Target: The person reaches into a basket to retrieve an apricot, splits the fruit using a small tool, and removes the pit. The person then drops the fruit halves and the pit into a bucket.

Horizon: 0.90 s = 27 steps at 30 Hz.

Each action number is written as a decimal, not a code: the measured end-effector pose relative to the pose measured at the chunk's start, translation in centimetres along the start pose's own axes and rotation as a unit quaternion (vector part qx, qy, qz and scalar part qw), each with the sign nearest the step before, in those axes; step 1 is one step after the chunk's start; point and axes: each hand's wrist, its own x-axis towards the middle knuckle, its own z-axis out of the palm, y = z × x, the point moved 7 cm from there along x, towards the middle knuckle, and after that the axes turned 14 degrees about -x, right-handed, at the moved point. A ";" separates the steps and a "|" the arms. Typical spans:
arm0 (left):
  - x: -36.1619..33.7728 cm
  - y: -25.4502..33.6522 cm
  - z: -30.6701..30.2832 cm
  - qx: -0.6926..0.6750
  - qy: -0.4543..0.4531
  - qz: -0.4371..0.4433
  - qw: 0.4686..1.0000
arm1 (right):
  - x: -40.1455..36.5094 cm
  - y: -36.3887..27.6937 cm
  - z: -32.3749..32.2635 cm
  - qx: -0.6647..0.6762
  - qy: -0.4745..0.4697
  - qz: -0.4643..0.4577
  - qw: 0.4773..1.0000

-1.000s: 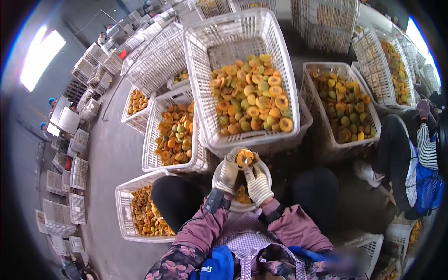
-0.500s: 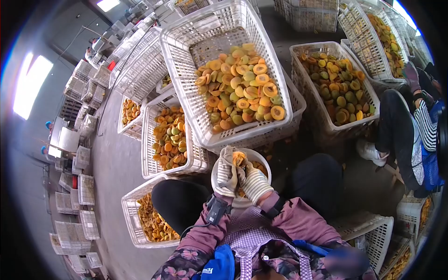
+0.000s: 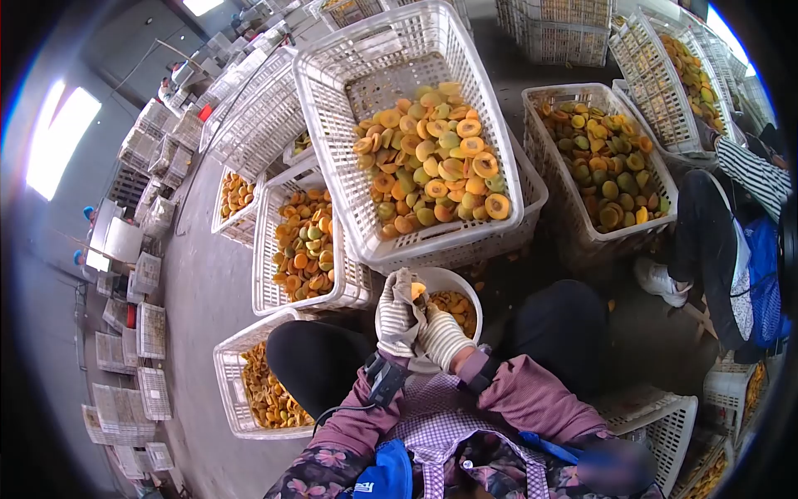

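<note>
Both my hands wear striped, soiled gloves and meet over the left side of a white bucket point(image 3: 450, 277) between my knees. My left hand point(image 3: 396, 318) is closed around an orange apricot piece point(image 3: 417, 290), which shows at its fingertips. Against it, my right hand point(image 3: 442, 336) has its fingers bent together; what they hold, if anything, is hidden. Orange pieces point(image 3: 455, 309) lie in the bucket. Just beyond it, a large white crate point(image 3: 329, 141) tilts toward me, with halved apricots point(image 3: 432, 158) heaped at its near end.
Crates of apricots stand to the left point(image 3: 264, 274) and right point(image 3: 540, 158). Another crate point(image 3: 229, 374) by my left knee holds flattened orange pieces. At the right sits another person point(image 3: 706, 241) in dark trousers. Stacked crates point(image 3: 154, 333) line the far left floor.
My hands have shifted slightly left and tipped, uncovering more of the bucket's contents. Less of the apricot shows now. The person at the right has moved their striped sleeve upward.
</note>
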 end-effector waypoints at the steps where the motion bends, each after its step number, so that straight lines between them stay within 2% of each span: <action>1: 0.2 -0.2 -0.1 -0.003 0.013 -0.023 1.000 | 0.4 0.9 1.1 0.134 -0.020 0.021 0.991; 2: 0.3 0.1 0.1 0.004 0.011 0.002 1.000 | 0.2 0.7 1.6 0.272 -0.065 0.038 0.960; 3: 0.1 0.6 0.4 0.011 0.012 0.025 1.000 | 0.4 0.7 1.8 0.300 -0.057 -0.023 0.952; 4: 0.2 1.1 1.2 0.033 -0.047 0.001 0.998 | 0.3 1.5 2.0 0.260 -0.025 -0.029 0.965; 5: -0.2 2.0 2.1 0.041 -0.056 0.013 0.997 | 0.1 1.0 1.3 0.218 0.010 -0.041 0.975; 7: 0.4 1.2 0.8 0.017 -0.041 0.008 0.999 | -0.6 0.2 0.9 0.244 -0.006 -0.031 0.969; 9: 1.2 0.9 0.1 0.077 -0.116 -0.057 0.989 | -2.9 -1.8 -0.1 0.251 -0.151 0.126 0.948; 10: 1.0 1.6 0.4 0.124 -0.093 -0.060 0.986 | -3.6 -2.2 -0.4 0.247 -0.196 0.163 0.935; 11: 1.4 1.1 0.5 0.126 -0.148 -0.085 0.977 | -3.8 -1.5 0.2 0.249 -0.197 0.167 0.933; 12: 1.5 1.2 0.3 0.128 -0.132 -0.034 0.982 | -2.8 -1.1 -0.1 0.160 -0.119 0.087 0.976; 13: 1.6 1.3 0.3 0.132 -0.118 0.019 0.984 | -1.7 -0.9 -0.2 0.069 -0.036 0.005 0.997; 15: 1.4 0.0 0.1 0.033 0.007 -0.096 0.995 | -0.5 -0.3 0.5 0.079 -0.036 0.034 0.996; 16: 1.4 -0.4 0.2 0.002 0.020 -0.102 0.995 | -0.4 0.3 0.9 0.107 -0.061 0.043 0.991; 17: 1.7 -0.6 0.4 0.005 0.017 -0.104 0.994 | -0.7 -0.3 0.4 0.136 -0.084 0.052 0.986; 19: 1.9 0.4 1.4 0.126 -0.050 -0.003 0.991 | -1.1 -0.8 -0.1 0.162 -0.100 0.089 0.978; 20: 2.4 -0.8 0.7 0.127 0.000 -0.122 0.984 | -0.9 -0.9 -0.7 0.031 -0.084 0.075 0.993; 21: 2.3 -0.7 0.9 0.172 -0.037 -0.143 0.974 | -1.0 -0.9 -0.9 -0.101 -0.069 0.057 0.991; 23: 2.6 -0.7 1.2 0.145 -0.078 -0.039 0.986 | -0.2 0.9 0.6 -0.069 -0.041 0.053 0.995; 24: 1.5 1.9 2.8 0.281 -0.176 0.213 0.919 | -0.3 0.5 0.5 0.069 -0.070 0.032 0.995; 25: 1.1 1.7 2.3 0.282 -0.177 0.213 0.918 | -0.3 -0.2 0.4 0.206 -0.097 0.008 0.974; 26: 1.3 0.5 1.5 0.131 -0.106 0.038 0.985 | -1.5 -1.5 -0.8 0.216 -0.118 0.085 0.965; 27: 1.0 -1.2 1.4 -0.029 -0.031 -0.140 0.989 | -0.6 -0.3 0.3 0.192 -0.058 0.038 0.979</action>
